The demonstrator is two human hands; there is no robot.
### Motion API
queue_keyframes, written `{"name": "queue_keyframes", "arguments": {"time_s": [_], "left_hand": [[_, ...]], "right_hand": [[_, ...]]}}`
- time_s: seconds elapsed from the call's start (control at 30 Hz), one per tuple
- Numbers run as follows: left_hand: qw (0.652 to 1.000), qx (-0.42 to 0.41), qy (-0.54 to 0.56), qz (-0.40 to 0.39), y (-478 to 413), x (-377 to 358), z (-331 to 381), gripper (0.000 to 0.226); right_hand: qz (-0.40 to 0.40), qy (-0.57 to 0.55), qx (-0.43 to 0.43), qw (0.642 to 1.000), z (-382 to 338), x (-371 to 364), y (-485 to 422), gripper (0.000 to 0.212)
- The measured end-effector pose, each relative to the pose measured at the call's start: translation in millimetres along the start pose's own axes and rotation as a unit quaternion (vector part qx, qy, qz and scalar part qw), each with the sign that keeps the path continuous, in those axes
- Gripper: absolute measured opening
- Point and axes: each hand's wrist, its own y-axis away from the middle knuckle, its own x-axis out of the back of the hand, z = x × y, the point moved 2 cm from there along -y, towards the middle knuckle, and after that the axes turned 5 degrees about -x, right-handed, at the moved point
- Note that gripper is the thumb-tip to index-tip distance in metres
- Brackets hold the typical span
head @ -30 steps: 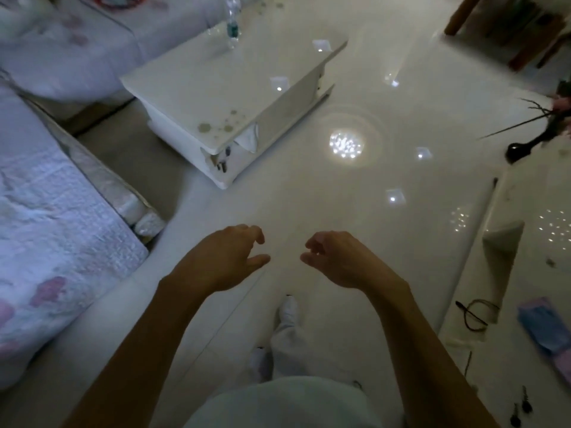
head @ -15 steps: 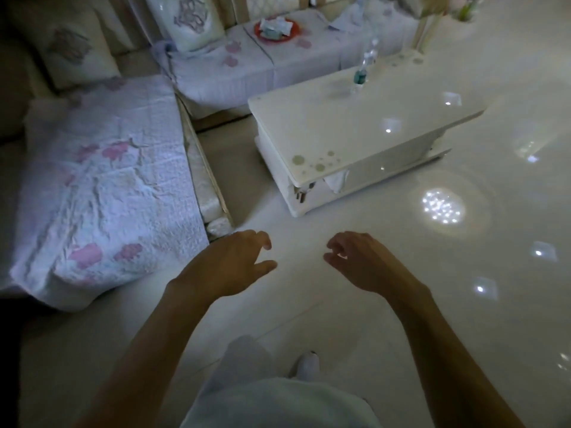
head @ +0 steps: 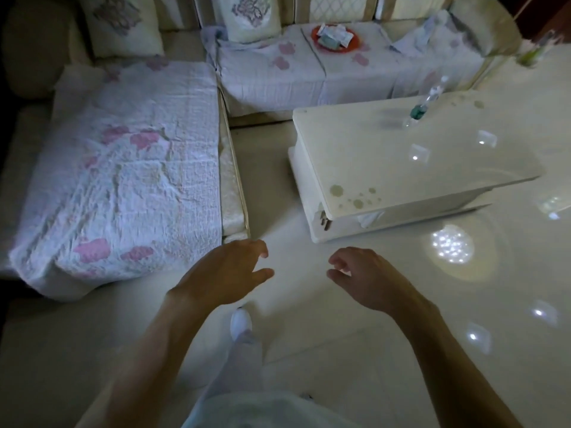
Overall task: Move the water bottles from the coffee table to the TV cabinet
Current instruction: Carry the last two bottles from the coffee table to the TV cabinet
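Nearest, the left hand and the right hand hang side by side above the glossy floor. Both are empty, fingers loosely curled and spread, with a white shoe just below the left one. Beyond the right hand stands the white desk, and one water bottle stands on its far part, near the sofa, well apart from both hands and nearer the right one.
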Motion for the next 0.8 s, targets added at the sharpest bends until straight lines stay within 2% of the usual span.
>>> {"name": "queue_keyframes", "arguments": {"time_s": [0.37, 0.8], "left_hand": [[0.998, -0.043, -0.036, 0.012, -101, 107, -73, 0.041], [0.998, -0.021, -0.06, -0.023, -206, 156, -70, 0.038]], "right_hand": [[0.034, 0.01, -0.009, 0.999, -57, 57, -114, 0.028], [0.001, -0.002, 0.005, 1.0, -22, 102, -236, 0.032]]}}
